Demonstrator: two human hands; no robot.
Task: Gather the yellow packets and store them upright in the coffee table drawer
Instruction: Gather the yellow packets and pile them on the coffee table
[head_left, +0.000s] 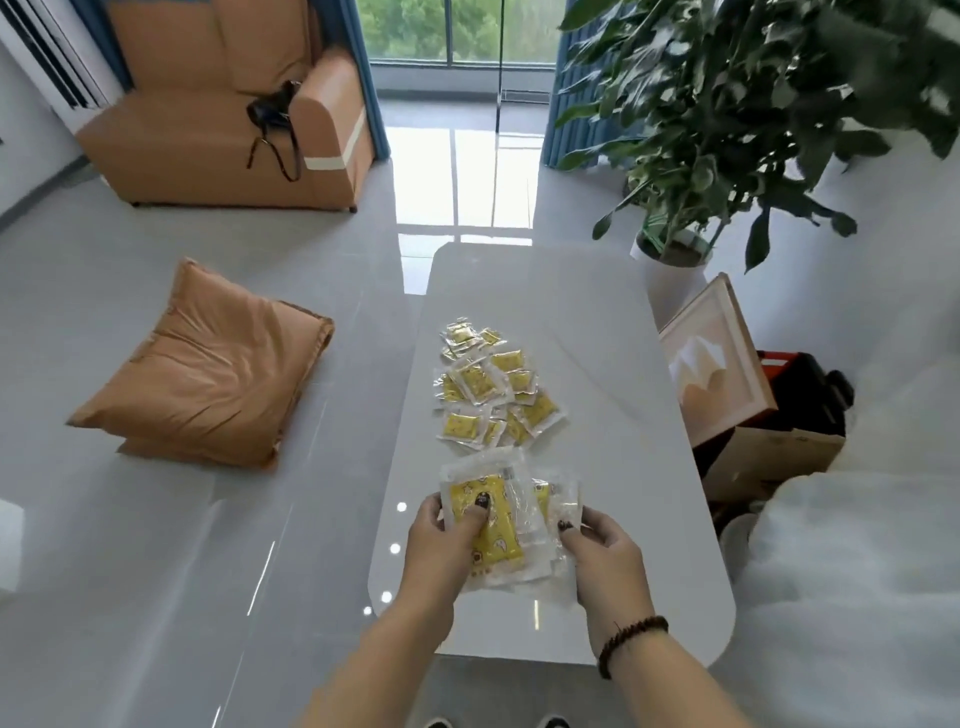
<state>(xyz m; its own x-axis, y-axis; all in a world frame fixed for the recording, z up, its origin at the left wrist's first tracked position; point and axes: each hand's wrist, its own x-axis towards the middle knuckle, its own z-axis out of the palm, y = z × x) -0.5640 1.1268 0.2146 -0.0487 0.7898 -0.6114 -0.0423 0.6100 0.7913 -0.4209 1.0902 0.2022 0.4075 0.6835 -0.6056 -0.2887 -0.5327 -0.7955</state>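
A stack of yellow packets in clear wrappers (506, 525) is held over the near part of the white coffee table (623, 415). My left hand (447, 535) grips the stack's left side with the thumb on top. My right hand (597, 545) holds its right edge between thumb and fingers. Several more yellow packets (491, 387) lie scattered in a loose pile in the middle of the table. No drawer is visible from this angle.
An orange cushion (208, 371) lies on the floor to the left, an orange armchair (223, 104) stands beyond it. A potted plant (727, 104), a framed picture (722, 358) and a cardboard box (769, 462) crowd the table's right side. A white sofa (857, 571) is at near right.
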